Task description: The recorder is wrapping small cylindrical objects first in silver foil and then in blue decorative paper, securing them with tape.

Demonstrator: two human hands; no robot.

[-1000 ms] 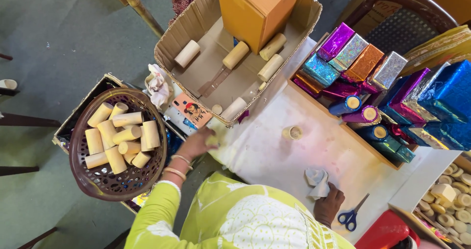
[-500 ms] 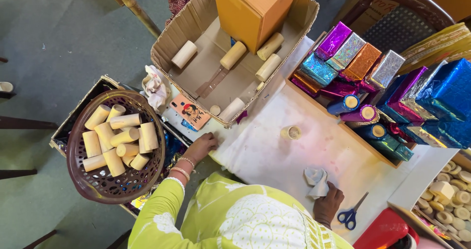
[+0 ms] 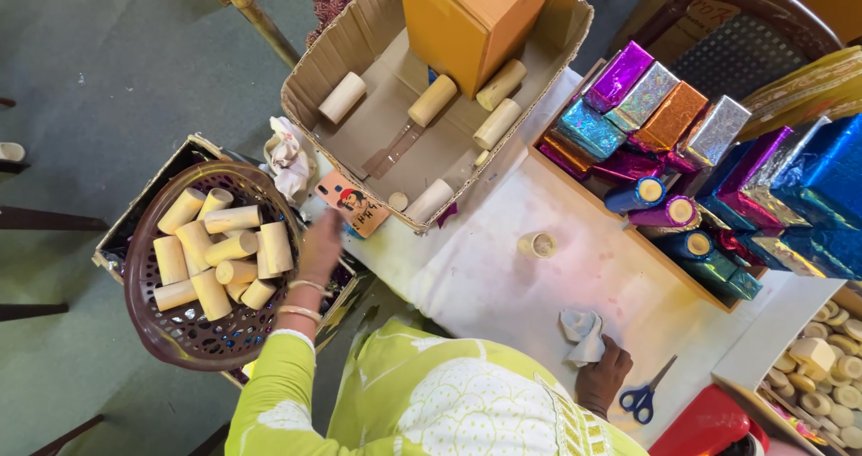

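Observation:
My left hand is blurred beside the right rim of a brown plastic basket that holds several pale wooden cylinders. I cannot tell whether anything is in it. It wears bangles at the wrist, below a lime-green sleeve. My right hand rests on the white table cover and is closed on a crumpled white cloth. A small roll of tape lies on the cover between the two hands.
An open cardboard box with loose cylinders and an orange carton stands at the back. A tray of shiny foil-wrapped boxes and tubes is at the right. Blue-handled scissors lie by my right hand. A bin of small wooden pieces is at far right.
My left hand has moved left from the table's edge by the cardboard box towards the basket. My right hand has stayed on the cloth.

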